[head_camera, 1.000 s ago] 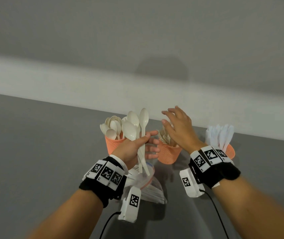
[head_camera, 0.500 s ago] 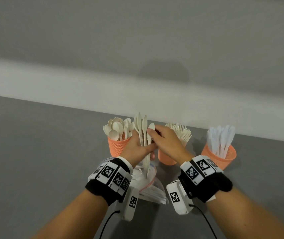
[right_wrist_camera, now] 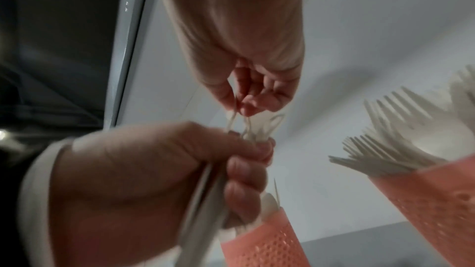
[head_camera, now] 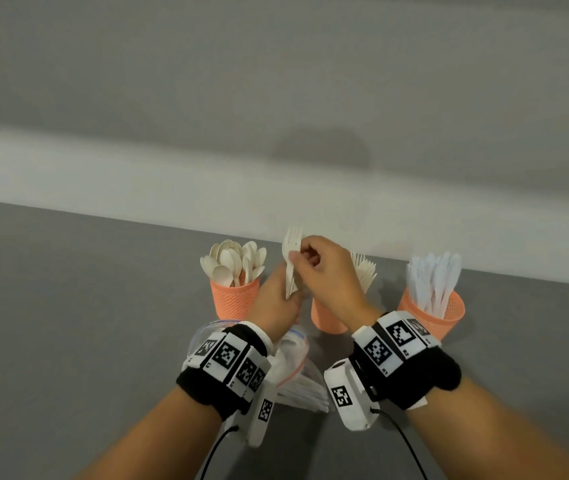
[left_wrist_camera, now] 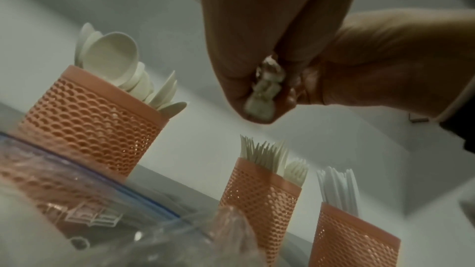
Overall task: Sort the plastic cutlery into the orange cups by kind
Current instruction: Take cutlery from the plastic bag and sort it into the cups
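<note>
My left hand (head_camera: 285,296) grips an upright bundle of cream plastic cutlery (head_camera: 291,261), fork tines showing at its top. My right hand (head_camera: 305,259) pinches one piece at the top of that bundle. In the right wrist view the right hand's fingertips (right_wrist_camera: 244,107) close on the pieces just above the left hand (right_wrist_camera: 167,170). The bundle's handle ends (left_wrist_camera: 264,92) stick out of the left fist. Three orange mesh cups stand behind: the spoon cup (head_camera: 234,303), the fork cup (head_camera: 326,318) partly hidden by my right hand, and the knife cup (head_camera: 449,313).
A clear plastic zip bag (head_camera: 297,355) with more cutlery lies on the grey table (head_camera: 86,323) under my left wrist. A pale wall (head_camera: 276,98) rises right behind the cups. Cables trail from both wrist cameras.
My right hand has left the fork cup, come left to the bundle and now pinches a piece at its top. The left hand has kept its hold on the bundle.
</note>
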### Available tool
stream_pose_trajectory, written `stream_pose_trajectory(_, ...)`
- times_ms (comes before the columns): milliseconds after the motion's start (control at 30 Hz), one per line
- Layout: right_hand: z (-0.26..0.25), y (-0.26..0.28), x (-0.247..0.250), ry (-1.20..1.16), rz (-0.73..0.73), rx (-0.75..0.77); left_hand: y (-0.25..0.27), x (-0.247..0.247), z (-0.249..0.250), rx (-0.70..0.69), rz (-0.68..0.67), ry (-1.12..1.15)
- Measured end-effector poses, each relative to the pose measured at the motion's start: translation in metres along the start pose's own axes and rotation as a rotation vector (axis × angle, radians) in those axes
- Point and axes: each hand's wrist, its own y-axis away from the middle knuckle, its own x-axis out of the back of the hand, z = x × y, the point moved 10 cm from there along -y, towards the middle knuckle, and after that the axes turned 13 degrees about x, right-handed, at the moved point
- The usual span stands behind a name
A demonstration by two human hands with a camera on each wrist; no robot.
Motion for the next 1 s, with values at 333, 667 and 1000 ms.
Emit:
stream_pose_trajectory(333,0.038,0.020,0.103,0.168,0.362,0.053,-0.011,0.013,-0.037,0.178,0.036,0.155)
stream_pose_trajectory(667,0.081,0.034,0.053,0.598,-0.091,-0.183,-0.008,0.009,-0.026,0.121,-0.014,0.145)
stream_pose_trajectory(1000,0.032,0.031,-0.058,-0.653,-0.077,-0.611,-0.001,0.014,0.005,-0.129,0.054,-0.345)
